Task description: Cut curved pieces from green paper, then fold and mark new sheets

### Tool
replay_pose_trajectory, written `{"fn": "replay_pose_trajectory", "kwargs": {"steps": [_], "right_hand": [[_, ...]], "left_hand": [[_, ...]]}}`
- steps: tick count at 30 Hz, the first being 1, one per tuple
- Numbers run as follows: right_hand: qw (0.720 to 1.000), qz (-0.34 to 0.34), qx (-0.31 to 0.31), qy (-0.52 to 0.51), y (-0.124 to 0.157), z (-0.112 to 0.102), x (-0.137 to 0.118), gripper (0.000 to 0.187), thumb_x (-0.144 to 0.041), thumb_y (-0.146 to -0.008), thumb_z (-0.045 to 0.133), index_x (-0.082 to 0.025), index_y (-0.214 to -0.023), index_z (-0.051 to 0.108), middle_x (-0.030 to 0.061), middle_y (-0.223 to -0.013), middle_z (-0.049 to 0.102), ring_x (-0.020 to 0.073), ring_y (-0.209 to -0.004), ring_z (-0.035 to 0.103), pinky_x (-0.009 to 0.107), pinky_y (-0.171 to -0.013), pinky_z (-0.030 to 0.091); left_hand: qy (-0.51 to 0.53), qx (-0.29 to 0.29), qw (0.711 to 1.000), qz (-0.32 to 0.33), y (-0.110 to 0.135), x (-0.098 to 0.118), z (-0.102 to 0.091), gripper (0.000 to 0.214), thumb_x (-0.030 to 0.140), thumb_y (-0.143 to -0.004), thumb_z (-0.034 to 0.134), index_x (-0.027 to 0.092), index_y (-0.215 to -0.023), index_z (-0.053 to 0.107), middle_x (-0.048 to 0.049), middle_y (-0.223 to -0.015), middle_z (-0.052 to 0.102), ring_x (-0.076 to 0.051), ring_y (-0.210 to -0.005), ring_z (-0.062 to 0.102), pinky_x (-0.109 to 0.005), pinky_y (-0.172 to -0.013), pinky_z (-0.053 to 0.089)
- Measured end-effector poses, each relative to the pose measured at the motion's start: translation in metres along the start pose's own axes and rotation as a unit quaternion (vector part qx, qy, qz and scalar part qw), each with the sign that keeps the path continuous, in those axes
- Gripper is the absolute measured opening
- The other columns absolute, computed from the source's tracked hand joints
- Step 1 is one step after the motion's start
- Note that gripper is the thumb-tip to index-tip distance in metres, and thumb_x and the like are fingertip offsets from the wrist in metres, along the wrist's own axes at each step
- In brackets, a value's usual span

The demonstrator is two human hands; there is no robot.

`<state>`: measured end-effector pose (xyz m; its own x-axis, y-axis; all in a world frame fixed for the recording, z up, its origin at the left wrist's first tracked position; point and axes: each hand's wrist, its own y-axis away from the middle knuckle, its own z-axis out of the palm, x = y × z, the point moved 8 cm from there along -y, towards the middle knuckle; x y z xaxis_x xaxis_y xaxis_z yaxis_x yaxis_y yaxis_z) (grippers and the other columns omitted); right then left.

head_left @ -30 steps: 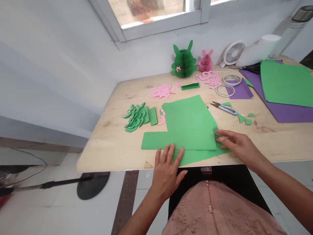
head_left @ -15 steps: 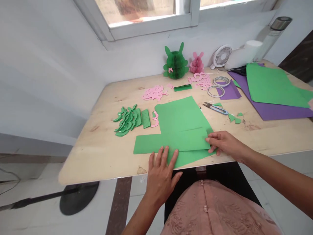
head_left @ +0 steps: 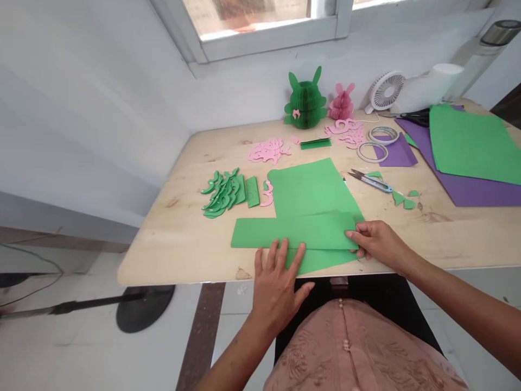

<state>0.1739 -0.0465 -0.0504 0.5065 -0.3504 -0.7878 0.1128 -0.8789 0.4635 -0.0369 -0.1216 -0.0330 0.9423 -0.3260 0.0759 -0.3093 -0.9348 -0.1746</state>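
Observation:
A long green paper strip (head_left: pixel 293 232) lies across a larger green paper sheet (head_left: pixel 311 187) near the table's front edge. With fingers spread, my left hand (head_left: pixel 277 288) rests its fingertips on the strip's lower edge. My right hand (head_left: pixel 376 243) pinches the strip's right end between thumb and fingers. Left of the sheet lie a pile of green scalloped paper cutouts (head_left: pixel 223 194), a small green paper rectangle (head_left: pixel 253 192) and a pink curved cutout (head_left: pixel 267 194). To the right are blue-handled thread snips (head_left: pixel 371 181) with green scraps (head_left: pixel 399 199) beside them.
Toward the wall stand a green paper figure (head_left: pixel 306 103), a pink one (head_left: pixel 341 103) and a white fan (head_left: pixel 387 91). Pink cutouts (head_left: pixel 268 150), tape rolls (head_left: pixel 383 135) and black-handled scissors (head_left: pixel 417 117) lie in front. Purple sheets (head_left: pixel 476 193) lie under green paper (head_left: pixel 472 144) at right.
The camera view has shifted, so the table appears further right. Both hands stay at the green strip with nearly the same pose; the right hand still pinches its end.

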Motion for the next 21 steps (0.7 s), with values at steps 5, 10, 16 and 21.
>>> {"fn": "replay_pose_trajectory", "kwargs": {"steps": [5, 10, 16, 21], "right_hand": [[1.000, -0.006, -0.001, 0.009, 0.001, -0.001, -0.003, 0.038, -0.050, -0.074, 0.059, -0.022, -0.054, 0.043, -0.0027, -0.043, 0.055, 0.0111, -0.043, 0.052, 0.022, -0.045, 0.038], [1.000, -0.010, -0.002, 0.012, 0.000, -0.001, -0.001, 0.038, -0.050, -0.074, 0.058, -0.022, -0.054, 0.042, -0.0033, -0.043, 0.054, 0.0120, -0.044, 0.054, 0.023, -0.047, 0.041], [1.000, -0.016, 0.000, 0.016, -0.001, -0.001, 0.001, 0.039, -0.051, -0.075, 0.058, -0.023, -0.054, 0.041, -0.0036, -0.042, 0.054, 0.0123, -0.044, 0.054, 0.023, -0.049, 0.041], [1.000, -0.016, -0.005, 0.018, 0.001, 0.000, -0.001, 0.039, -0.051, -0.074, 0.058, -0.022, -0.054, 0.042, -0.0036, -0.043, 0.053, 0.0122, -0.044, 0.054, 0.022, -0.047, 0.039]], "left_hand": [[-0.017, -0.010, 0.999, -0.039, 0.003, -0.012, -0.002, 0.066, 0.060, -0.084, 0.045, 0.028, -0.141, 0.039, -0.0117, -0.141, 0.046, -0.034, -0.129, 0.038, -0.057, -0.109, 0.015], [-0.045, -0.023, 0.997, -0.058, 0.012, -0.032, -0.002, 0.064, 0.054, -0.085, 0.046, 0.026, -0.142, 0.038, -0.0110, -0.145, 0.041, -0.035, -0.132, 0.035, -0.058, -0.109, 0.016], [-0.096, -0.041, 0.991, -0.088, 0.025, -0.072, 0.000, 0.075, 0.053, -0.082, 0.051, 0.018, -0.145, 0.029, -0.0140, -0.148, 0.036, -0.037, -0.135, 0.030, -0.059, -0.108, 0.018], [-0.131, -0.073, 0.976, -0.155, 0.038, -0.114, 0.000, 0.086, 0.047, -0.076, 0.059, 0.012, -0.146, 0.024, -0.0156, -0.150, 0.030, -0.037, -0.137, 0.027, -0.058, -0.108, 0.020]]}}
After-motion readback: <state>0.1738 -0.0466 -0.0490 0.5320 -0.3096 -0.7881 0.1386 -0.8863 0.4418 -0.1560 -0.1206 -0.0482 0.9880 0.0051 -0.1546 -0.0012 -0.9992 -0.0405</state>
